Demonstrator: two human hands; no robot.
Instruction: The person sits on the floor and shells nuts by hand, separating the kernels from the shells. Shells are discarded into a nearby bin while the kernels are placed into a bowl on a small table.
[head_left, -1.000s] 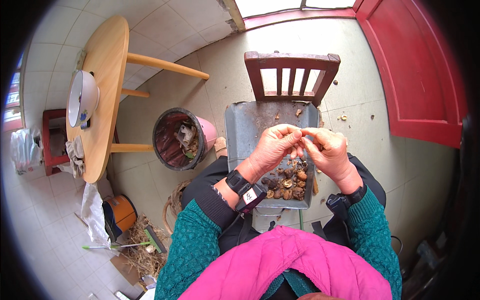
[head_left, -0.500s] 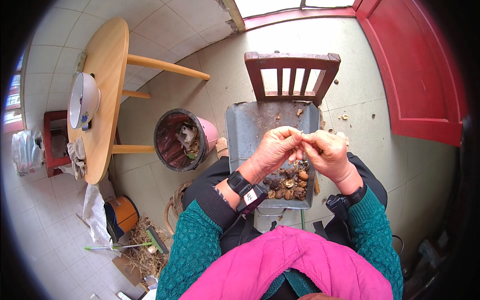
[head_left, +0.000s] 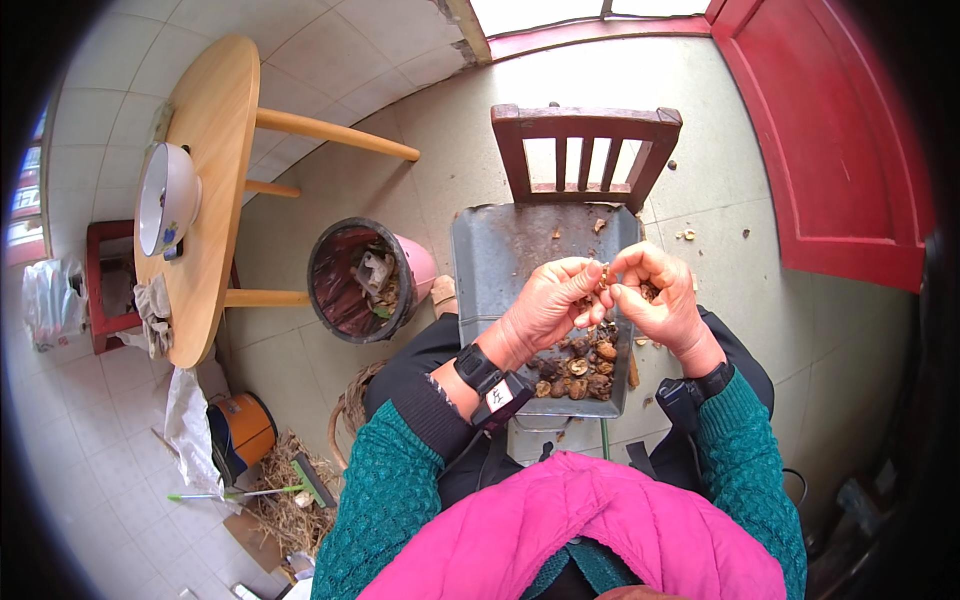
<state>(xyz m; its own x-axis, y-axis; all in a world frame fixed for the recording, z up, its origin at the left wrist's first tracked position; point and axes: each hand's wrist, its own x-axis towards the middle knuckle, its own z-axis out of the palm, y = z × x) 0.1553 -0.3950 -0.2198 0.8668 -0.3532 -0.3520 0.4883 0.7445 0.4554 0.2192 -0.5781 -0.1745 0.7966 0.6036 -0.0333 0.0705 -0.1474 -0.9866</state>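
Fingertips (head_left: pixel 597 290) of both hands pinched together on a small brown nut piece (head_left: pixel 604 277), left hand (head_left: pixel 548 305) and right hand (head_left: pixel 655 297) touching, above grey metal tray (head_left: pixel 497 262) holding cracked brown walnut shells (head_left: pixel 580 365), wooden chair (head_left: pixel 585 150) behind, pink bin (head_left: pixel 415 270) to the left.

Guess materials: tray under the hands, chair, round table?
Tray: likely sheet metal, dull grey, scuffed, with bent-up rims. Chair: wood, worn dark red-brown paint or stain, slatted back. Round table: light wood or wood-look veneer, smooth top, matching round legs.
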